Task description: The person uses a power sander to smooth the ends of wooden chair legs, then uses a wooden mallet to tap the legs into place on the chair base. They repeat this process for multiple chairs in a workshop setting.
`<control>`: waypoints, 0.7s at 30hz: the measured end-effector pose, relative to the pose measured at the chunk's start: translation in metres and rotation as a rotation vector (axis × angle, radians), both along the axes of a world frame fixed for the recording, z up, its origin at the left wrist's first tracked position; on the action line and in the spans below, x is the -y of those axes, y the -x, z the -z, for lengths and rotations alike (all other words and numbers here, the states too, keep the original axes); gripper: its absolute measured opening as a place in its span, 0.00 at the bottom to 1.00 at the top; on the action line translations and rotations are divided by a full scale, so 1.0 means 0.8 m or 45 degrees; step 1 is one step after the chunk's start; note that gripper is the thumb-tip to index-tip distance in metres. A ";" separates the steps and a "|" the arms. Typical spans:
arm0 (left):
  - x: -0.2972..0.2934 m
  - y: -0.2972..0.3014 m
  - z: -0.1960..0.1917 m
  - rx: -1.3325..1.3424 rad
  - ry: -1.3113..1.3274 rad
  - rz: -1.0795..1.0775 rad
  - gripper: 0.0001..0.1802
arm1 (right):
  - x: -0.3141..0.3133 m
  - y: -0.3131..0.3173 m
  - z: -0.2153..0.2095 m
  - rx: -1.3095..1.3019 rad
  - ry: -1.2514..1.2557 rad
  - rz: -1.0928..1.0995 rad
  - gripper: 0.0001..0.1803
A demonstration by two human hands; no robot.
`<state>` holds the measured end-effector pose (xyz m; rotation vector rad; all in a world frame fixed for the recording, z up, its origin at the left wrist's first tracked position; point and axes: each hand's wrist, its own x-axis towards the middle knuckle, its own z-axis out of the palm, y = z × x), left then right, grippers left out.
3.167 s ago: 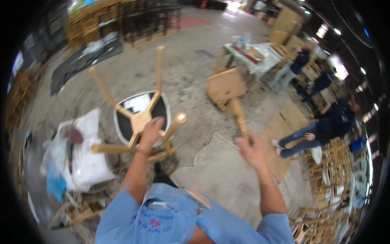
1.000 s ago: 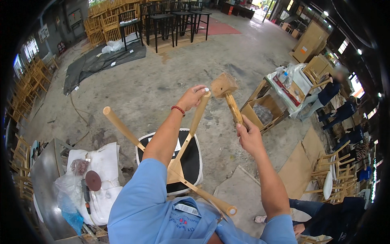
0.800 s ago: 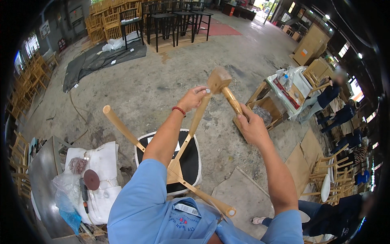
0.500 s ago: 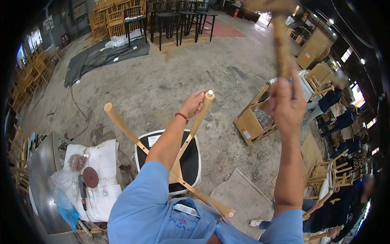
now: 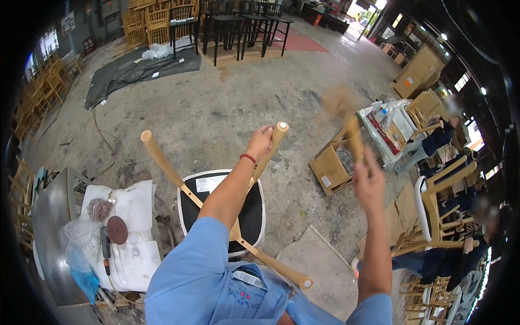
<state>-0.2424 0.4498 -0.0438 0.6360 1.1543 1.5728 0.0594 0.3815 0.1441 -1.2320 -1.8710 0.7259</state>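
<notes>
Bare concrete floor (image 5: 227, 103); dark tables (image 5: 238, 24) at 12 o'clock; stacked wooden chairs (image 5: 143, 21) at 11; grey tarp (image 5: 135, 67); daylight at 1.

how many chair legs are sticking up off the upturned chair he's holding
3 show. One is gripped near its tip by the left hand; one rises at left; one points toward the person. A fourth may be hidden behind the arm.

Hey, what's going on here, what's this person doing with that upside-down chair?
A person in a blue shirt steadies an upturned wooden chair, its legs pointing up, with the left hand gripping one chair leg near its tip. The right hand holds a wooden mallet, blurred in mid-swing, off to the right of that leg and not touching it. Other people sit by stacked chairs at the right.
</notes>
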 end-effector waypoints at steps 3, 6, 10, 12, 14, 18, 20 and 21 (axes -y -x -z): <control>0.007 0.001 -0.002 0.043 0.018 -0.075 0.20 | 0.006 0.062 -0.082 -0.494 -0.415 -0.042 0.29; 0.004 -0.004 -0.006 0.056 0.029 -0.062 0.19 | -0.010 0.089 -0.066 -0.517 -0.470 0.037 0.29; -0.002 -0.017 -0.001 -0.019 0.015 0.002 0.18 | -0.031 0.035 0.081 0.742 -0.203 -0.199 0.29; -0.005 -0.008 -0.007 -0.217 0.050 -0.048 0.18 | -0.040 0.008 0.058 0.393 -0.396 -0.254 0.28; 0.002 -0.012 0.004 0.034 0.029 -0.179 0.17 | -0.012 -0.015 0.041 0.136 -0.248 -0.175 0.25; 0.030 -0.038 0.021 0.256 0.066 -0.646 0.16 | 0.050 -0.066 0.041 -0.002 0.134 0.023 0.16; 0.078 -0.044 0.063 0.392 0.182 -0.501 0.16 | 0.093 -0.065 0.067 -0.200 0.483 0.020 0.12; 0.099 -0.065 0.076 0.346 0.260 -0.439 0.16 | 0.108 -0.075 0.078 -0.242 0.493 0.057 0.12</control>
